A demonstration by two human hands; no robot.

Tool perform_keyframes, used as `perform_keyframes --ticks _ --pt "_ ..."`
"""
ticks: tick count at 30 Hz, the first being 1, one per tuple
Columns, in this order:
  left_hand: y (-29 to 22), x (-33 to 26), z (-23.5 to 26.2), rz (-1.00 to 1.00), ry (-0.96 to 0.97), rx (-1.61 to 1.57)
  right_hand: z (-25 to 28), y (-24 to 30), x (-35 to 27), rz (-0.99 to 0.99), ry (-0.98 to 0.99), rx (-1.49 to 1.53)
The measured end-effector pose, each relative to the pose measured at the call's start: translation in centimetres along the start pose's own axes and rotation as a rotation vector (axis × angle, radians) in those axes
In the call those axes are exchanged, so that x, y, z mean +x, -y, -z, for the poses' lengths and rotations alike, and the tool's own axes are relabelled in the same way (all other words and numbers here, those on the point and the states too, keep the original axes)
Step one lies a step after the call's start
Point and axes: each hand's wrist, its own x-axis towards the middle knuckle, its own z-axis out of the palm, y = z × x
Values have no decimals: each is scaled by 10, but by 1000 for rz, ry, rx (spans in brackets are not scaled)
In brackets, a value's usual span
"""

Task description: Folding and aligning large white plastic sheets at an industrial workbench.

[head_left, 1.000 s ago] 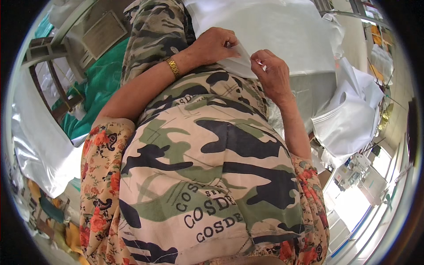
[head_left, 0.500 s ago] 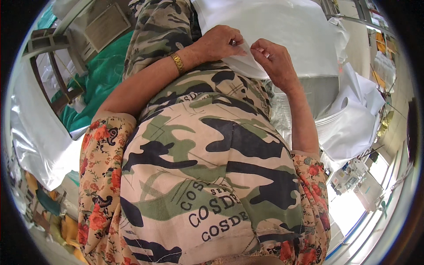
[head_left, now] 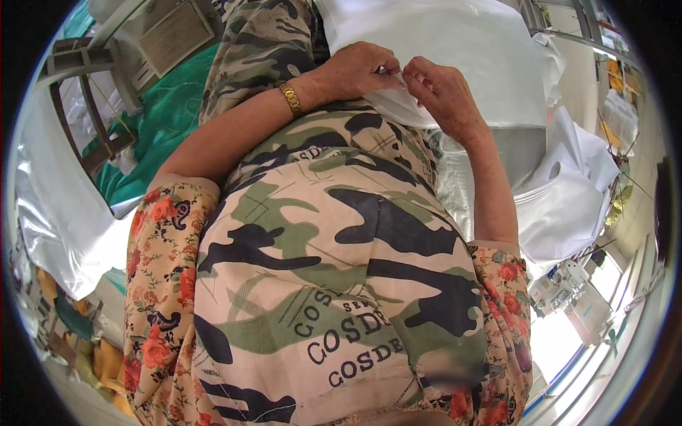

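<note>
Right hand [head_left: 446,96] has shifted up and in since half a second ago, so its fingertips now sit just beside the left hand [head_left: 359,71]; left hand nearly unchanged. Head view: white plastic-like sheet [head_left: 455,57] lies past the person's lap, under and beyond both hands, running away from the body and cut off by the top edge, so can't tell its long axis. Near edge runs roughly left to right, a thin flap of it rising toward the fingers. Left thumb and fingers are pinched on that flap. Right fingers curl with thumb bent in; can't tell whether they clamp the sheet or only rest by it. Gold-coloured wristband [head_left: 290,98] on left wrist. Camouflage apron [head_left: 312,241] carries dark capital lettering [head_left: 355,348], several stacked lines slanting up to the right, partly broken by folds, with more letters near the waist. Floral sleeves [head_left: 160,284] on both arms, camouflage trouser leg [head_left: 259,42] upper left, green sheeting [head_left: 160,128] left of it. Grey-looking layered stack [head_left: 515,153] under the white sheet's near edge, crumpled white sheeting [head_left: 568,206] hanging to its right.
</note>
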Motion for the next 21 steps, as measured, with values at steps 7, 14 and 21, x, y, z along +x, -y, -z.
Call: perform_keyframes --ticks 7,14,21 --pt "-2 2 2 28 38 71 2 4 3 34 33 -84" --pt "0 1 1 12 9 55 -2 -1 3 36 -9 -107" --pt "-1 1 2 8 1 9 7 -5 -7 -134 82 173"
